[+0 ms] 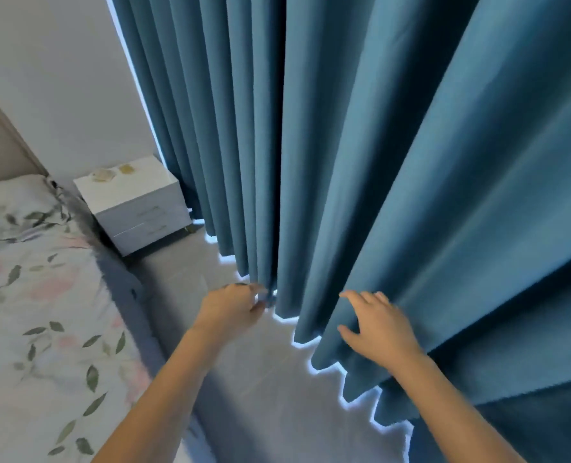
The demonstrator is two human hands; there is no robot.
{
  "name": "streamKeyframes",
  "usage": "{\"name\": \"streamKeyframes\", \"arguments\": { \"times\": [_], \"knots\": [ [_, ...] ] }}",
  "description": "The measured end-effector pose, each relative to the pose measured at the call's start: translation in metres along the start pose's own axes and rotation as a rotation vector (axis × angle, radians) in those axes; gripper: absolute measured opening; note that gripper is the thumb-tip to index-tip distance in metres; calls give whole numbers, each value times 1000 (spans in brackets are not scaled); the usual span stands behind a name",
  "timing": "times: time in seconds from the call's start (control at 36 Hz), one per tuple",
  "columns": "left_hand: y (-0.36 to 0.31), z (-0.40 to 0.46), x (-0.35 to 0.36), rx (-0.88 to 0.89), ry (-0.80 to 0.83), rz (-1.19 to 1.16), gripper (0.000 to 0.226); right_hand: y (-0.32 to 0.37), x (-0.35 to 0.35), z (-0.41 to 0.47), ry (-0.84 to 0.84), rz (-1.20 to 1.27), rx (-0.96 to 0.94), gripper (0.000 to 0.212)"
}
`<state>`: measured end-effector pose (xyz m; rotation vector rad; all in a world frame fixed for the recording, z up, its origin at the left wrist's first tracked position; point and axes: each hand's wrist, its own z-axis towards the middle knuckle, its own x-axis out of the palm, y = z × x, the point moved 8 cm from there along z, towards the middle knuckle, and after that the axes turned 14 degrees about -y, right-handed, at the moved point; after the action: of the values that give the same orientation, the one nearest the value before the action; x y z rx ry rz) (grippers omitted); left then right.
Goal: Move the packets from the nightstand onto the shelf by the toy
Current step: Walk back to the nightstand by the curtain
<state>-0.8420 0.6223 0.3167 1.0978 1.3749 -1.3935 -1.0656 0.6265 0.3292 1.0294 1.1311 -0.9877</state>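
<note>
Packets [113, 173]: nightstand [133, 192] top, back edge, well apart from my hands.
Left hand [234, 304]: pinching curtain [360, 162] fold.
Right hand [379, 329]: fingers spread, against curtain.

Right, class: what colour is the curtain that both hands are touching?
Teal blue, plain and unpatterned: the curtain shows best in the head view.
</note>
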Motion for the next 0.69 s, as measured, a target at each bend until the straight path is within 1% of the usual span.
{"name": "streamKeyframes", "arguments": {
  "times": [0.19,0.36,0.47,0.58,0.69],
  "knots": [
    [84,78,-32,-172,-88,53,33,76,24,150,47,73,-208,49],
    [163,151,-39,-287,-117,75,36,126,67,273,93,97,-295,48],
    [220,194,-48,-392,-126,137,37,165,99,353,126,95,-380,48],
    [270,235,-65,-509,-135,160,37,224,118,431,141,93,-471,47],
    [318,269,-84,-557,-149,160,35,293,127,492,183,120,-584,49]
  ]
}}
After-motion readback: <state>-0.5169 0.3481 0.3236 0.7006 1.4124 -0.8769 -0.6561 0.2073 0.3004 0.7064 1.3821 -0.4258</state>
